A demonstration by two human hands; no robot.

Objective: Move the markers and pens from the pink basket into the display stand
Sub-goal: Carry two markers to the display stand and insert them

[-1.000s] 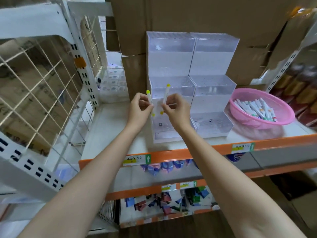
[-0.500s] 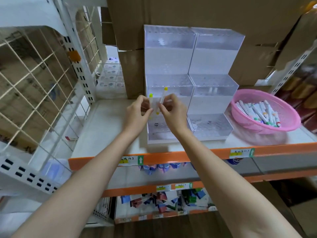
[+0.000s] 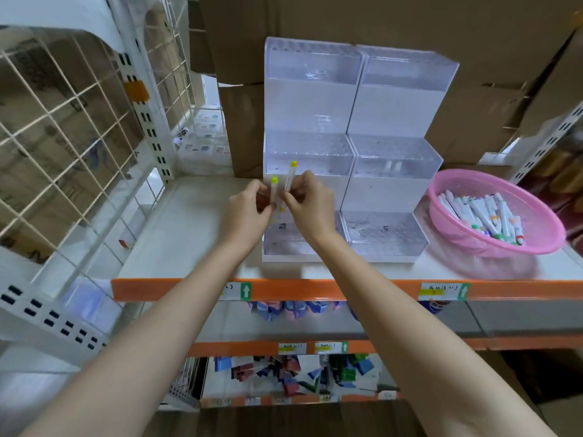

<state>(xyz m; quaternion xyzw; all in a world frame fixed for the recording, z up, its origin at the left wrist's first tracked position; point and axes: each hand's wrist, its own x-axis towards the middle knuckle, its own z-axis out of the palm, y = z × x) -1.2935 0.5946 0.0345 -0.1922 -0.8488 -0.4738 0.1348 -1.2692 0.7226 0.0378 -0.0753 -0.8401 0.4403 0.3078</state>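
A clear, three-tiered display stand stands on the white shelf, made of two units side by side. My left hand pinches an upright white marker with a yellow-green cap. Close beside it, my right hand holds a second white marker with a yellow cap, tilted slightly. Both markers hover over the left unit's lowest tier. The pink basket sits right of the stand, holding several white markers with coloured caps.
Cardboard boxes rise behind the stand. A white wire grid rack fills the left side. The shelf's orange front edge carries labels, and a lower shelf holds several coloured packets.
Both hands with their markers have dropped a little toward the stand's lowest tier and drawn closer together. The view has tilted slightly, shifting the stand upward in frame.
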